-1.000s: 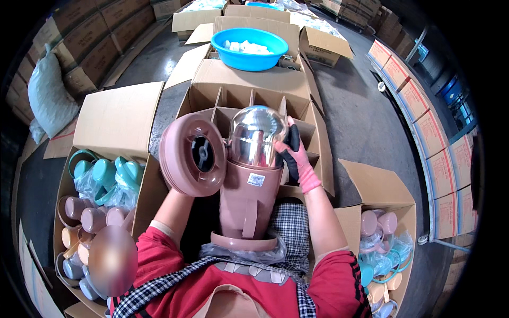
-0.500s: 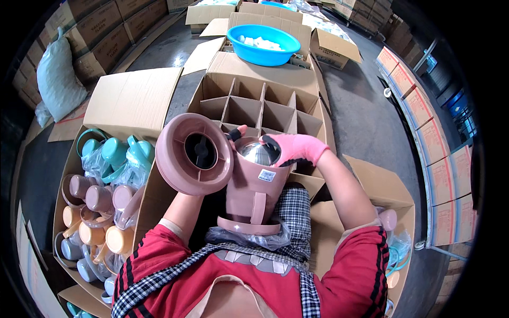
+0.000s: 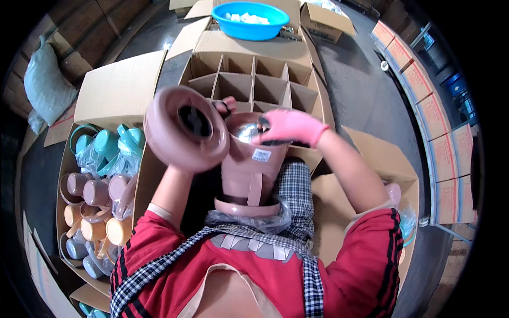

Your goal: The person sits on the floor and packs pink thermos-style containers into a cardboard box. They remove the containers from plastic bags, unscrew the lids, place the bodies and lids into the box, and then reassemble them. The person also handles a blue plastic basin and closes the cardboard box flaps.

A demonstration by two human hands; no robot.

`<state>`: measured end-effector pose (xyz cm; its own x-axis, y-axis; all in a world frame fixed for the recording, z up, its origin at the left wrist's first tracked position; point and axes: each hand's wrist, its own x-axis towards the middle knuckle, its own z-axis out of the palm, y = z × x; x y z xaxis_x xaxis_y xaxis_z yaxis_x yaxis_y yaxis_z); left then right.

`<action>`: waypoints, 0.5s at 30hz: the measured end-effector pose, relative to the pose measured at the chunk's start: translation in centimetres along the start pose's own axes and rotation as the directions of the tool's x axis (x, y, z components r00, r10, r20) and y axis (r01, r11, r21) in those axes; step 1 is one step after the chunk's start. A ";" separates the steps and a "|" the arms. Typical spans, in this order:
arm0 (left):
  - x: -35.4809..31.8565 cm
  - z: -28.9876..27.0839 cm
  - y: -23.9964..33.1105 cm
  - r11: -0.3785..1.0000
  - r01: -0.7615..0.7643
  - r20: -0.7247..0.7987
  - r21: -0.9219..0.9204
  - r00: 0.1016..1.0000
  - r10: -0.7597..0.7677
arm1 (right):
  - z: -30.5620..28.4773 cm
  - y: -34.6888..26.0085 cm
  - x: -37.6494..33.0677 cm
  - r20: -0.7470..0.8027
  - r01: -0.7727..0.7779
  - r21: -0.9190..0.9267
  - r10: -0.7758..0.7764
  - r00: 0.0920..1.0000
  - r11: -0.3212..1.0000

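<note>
A dusty-pink plastic jug body [image 3: 241, 177] with a handle strip and a white label stands in my lap, its open end up. Inside that opening shows a shiny silver domed liner [image 3: 246, 132]. My right hand [image 3: 291, 127], in a pink glove with black fingertips, is closed at the opening over the liner; what its fingers pinch is hidden. To the left of the jug, my left hand [image 3: 227, 105] grips a round dusty-pink plastic part [image 3: 164, 130] with a dark middle. Most of that hand is behind the part. Clear plastic film [image 3: 275, 222] lies under the jug.
A box with cardboard dividers [image 3: 254, 87] is ahead, a blue basin [image 3: 249, 32] of white pieces beyond it. At left, an open carton [image 3: 119, 79] holds bagged teal, pink, orange and blue jugs. Another open carton [image 3: 334, 212] stands right. Stacked cartons [image 3: 442, 143] line the far right.
The view has tilted, so things ahead sit higher. My right fingers have shifted left over the opening and curled in. The round part in my left hand has turned and is slightly blurred.
</note>
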<state>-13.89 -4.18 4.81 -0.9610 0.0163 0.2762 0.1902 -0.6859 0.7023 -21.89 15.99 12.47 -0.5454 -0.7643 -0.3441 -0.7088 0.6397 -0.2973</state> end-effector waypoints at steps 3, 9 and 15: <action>4.3 -3.6 1.3 0.666 -0.268 -0.081 0.696 0.893 0.443 | -0.4 3.7 0.4 -0.246 0.138 0.876 0.183 0.952 0.462; 7.8 0.8 1.8 0.324 -0.447 0.296 0.834 0.857 0.422 | -1.6 5.6 3.8 -0.557 0.492 0.826 0.265 0.787 0.275; 5.5 -2.4 -0.6 0.745 0.013 0.234 0.667 0.946 -0.225 | 5.6 9.0 5.8 -0.613 0.556 0.789 0.378 0.694 0.261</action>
<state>-19.83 -5.42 4.29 -0.9048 0.3400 0.2566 0.2637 -0.0260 0.9643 -28.93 17.81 2.77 -0.9204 -0.3387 0.1952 -0.1349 -0.1934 -0.9718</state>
